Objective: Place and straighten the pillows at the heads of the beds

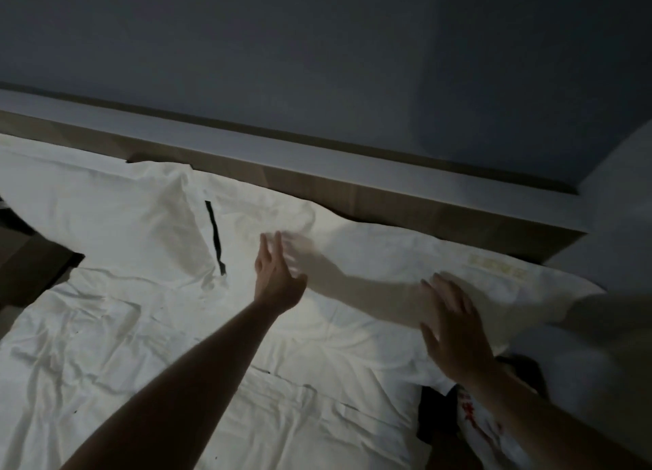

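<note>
Two white pillows lie side by side at the head of the bed, against the wooden headboard (388,201). The left pillow (116,215) sits at the upper left. The right pillow (381,257) stretches to the right and bears a faint yellow mark near its right end. My left hand (277,275) hovers with fingers spread over the right pillow's left part, blurred by motion. My right hand (455,332) rests flat with fingers apart on the right pillow's front edge. Neither hand holds anything.
A rumpled white sheet (141,356) covers the bed below the pillows. A dark strip (214,240) shows between the pillows. A dark gap with a white and red item (472,420) lies at the lower right. Another white bedding mass (607,346) rises at the right.
</note>
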